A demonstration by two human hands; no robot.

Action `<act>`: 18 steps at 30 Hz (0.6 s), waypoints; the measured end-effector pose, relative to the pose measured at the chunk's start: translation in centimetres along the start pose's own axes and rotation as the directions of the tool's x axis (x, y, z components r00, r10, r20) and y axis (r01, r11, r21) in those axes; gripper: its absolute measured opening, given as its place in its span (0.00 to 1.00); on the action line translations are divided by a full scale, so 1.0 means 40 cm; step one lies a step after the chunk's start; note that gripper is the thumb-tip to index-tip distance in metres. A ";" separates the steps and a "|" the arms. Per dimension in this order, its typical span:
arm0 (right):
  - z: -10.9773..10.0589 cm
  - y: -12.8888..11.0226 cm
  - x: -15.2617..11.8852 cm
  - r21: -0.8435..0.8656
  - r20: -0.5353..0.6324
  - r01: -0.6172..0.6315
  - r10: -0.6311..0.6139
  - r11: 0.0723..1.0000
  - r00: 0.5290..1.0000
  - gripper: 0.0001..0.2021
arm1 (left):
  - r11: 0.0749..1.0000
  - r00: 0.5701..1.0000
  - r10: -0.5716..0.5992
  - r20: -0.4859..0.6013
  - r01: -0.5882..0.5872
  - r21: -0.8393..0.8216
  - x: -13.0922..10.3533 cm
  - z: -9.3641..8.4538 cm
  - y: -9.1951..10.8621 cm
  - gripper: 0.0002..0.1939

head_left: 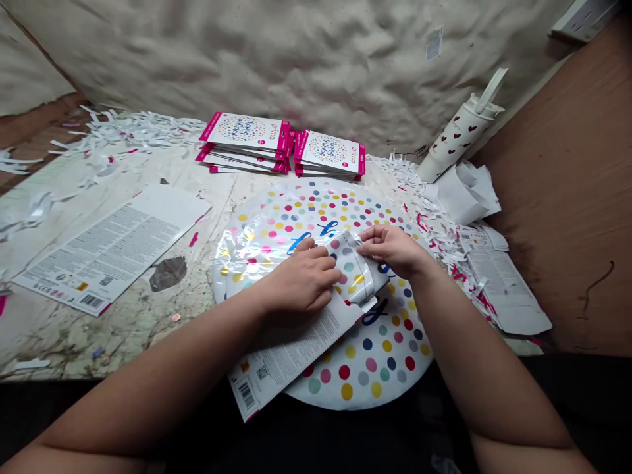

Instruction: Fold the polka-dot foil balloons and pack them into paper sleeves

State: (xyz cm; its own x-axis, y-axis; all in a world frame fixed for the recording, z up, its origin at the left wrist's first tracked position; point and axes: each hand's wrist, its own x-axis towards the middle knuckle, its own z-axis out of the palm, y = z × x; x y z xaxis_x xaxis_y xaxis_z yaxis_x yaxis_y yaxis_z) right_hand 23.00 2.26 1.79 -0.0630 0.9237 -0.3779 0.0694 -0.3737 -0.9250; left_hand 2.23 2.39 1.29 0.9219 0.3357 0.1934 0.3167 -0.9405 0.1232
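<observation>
A folded foil balloon (351, 268) with coloured dots sticks partly out of the upper end of a printed card sleeve (291, 359). My left hand (303, 276) is closed with curled fingers at the sleeve's upper left edge, against the folded foil; its fingertips are partly hidden. At the foil's upper right corner, my right hand (390, 250) pinches the edge between thumb and fingers. Both items lie slanted over a large round flat foil balloon (365, 375) with coloured dots and blue lettering, spread in front of me.
Two stacks of pink-edged packets, a left stack (247, 135) and a right stack (330, 155), stand at the back. An opened card (118, 243) lies left. Paper shreds (143, 128), a heart-patterned tumbler (459, 135), crumpled paper (467, 191) and another card (508, 283) line the sides.
</observation>
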 end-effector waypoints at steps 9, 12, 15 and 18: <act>0.086 0.028 -0.037 -0.057 0.151 -0.050 0.058 0.997 0.987 0.08 | 1.000 1.000 -0.003 0.000 0.003 -0.018 -0.006 -0.017 -0.002 0.06; 0.048 0.026 -0.084 -0.045 -0.095 0.179 -0.182 0.983 0.979 0.17 | 0.995 0.994 -0.075 -0.074 0.079 0.063 -0.012 -0.045 -0.014 0.06; 0.069 0.047 -0.147 0.101 0.080 0.172 -0.180 0.980 0.980 0.25 | 0.979 0.979 -0.102 -0.176 0.130 0.155 -0.015 -0.084 -0.007 0.07; 0.130 0.065 -0.197 0.254 0.143 0.201 -0.242 0.946 0.960 0.16 | 0.963 0.950 -0.093 -0.299 0.162 0.217 -0.025 -0.138 0.030 0.03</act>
State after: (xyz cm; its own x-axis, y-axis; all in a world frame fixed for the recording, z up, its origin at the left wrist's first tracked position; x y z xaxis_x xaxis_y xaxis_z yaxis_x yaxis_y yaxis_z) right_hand 18.51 -6.42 2.15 -0.2201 0.9647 -0.1444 -0.1999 -0.1894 -0.9613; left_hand 0.45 1.21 6.63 0.7792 0.4217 0.4636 0.5030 -0.8621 -0.0612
